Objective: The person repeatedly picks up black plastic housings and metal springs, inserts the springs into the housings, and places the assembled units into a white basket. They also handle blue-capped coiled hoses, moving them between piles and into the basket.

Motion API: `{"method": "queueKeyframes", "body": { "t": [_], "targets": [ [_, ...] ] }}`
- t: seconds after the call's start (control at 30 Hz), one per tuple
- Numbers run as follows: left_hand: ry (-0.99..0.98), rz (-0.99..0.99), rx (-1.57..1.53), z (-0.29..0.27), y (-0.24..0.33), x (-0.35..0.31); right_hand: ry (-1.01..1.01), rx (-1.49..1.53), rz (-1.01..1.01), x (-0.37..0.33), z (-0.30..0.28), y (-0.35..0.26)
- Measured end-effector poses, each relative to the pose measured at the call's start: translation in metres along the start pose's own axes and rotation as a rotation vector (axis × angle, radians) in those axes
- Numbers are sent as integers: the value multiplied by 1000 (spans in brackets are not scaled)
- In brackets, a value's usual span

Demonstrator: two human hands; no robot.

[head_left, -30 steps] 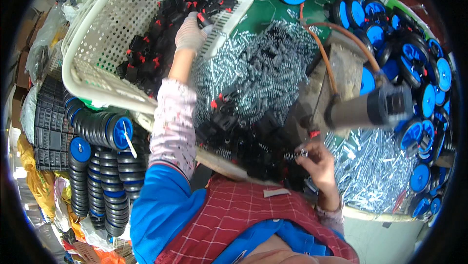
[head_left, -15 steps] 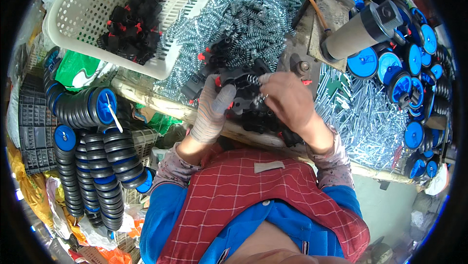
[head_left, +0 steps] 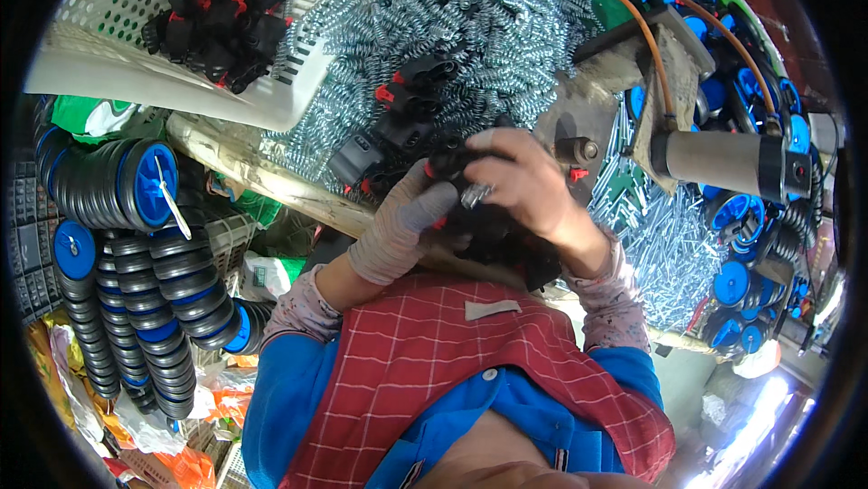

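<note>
- One left hand (head_left: pixel 398 229) and one right hand (head_left: pixel 535 191) are shown.
- One white basket (head_left: pixel 181 91) of black parts (head_left: pixel 246 34) is seen.
- Two orange hoses (head_left: pixel 647 34) and one cylinder (head_left: pixel 721 164) are seen.
- At least four wheel stacks (head_left: pixel 183 265) are seen.
- Coil springs (head_left: pixel 506 51) and metal pins (head_left: pixel 665 263) cannot be counted.

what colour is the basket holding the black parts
The basket is white, showing best in the head view.
</note>
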State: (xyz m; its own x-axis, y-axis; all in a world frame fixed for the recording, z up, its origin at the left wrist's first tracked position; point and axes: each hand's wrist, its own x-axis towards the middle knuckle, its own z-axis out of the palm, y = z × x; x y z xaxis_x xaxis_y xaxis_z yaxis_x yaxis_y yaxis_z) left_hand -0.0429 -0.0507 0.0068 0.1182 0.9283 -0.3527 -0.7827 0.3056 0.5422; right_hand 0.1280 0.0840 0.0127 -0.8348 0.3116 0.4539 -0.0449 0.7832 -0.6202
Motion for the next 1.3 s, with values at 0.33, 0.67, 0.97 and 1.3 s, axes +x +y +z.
{"method": "queueKeyframes", "body": {
  "t": [0.33, 0.67, 0.97, 1.3],
  "targets": [
    [135, 619, 685, -27, -5, 0, 70, -223, 153, 11, 2, 41],
    [95, 1025, 1521, -20, -18, 2, -71, -287, 315, -9, -28, -52],
    [87, 641, 1182, -23, -47, 3, -196, -245, 65, 0, -38, -35],
    [87, 882, 1434, -26, -41, 11, -273, -268, 43, 15, -26, -27]
  ]
}}
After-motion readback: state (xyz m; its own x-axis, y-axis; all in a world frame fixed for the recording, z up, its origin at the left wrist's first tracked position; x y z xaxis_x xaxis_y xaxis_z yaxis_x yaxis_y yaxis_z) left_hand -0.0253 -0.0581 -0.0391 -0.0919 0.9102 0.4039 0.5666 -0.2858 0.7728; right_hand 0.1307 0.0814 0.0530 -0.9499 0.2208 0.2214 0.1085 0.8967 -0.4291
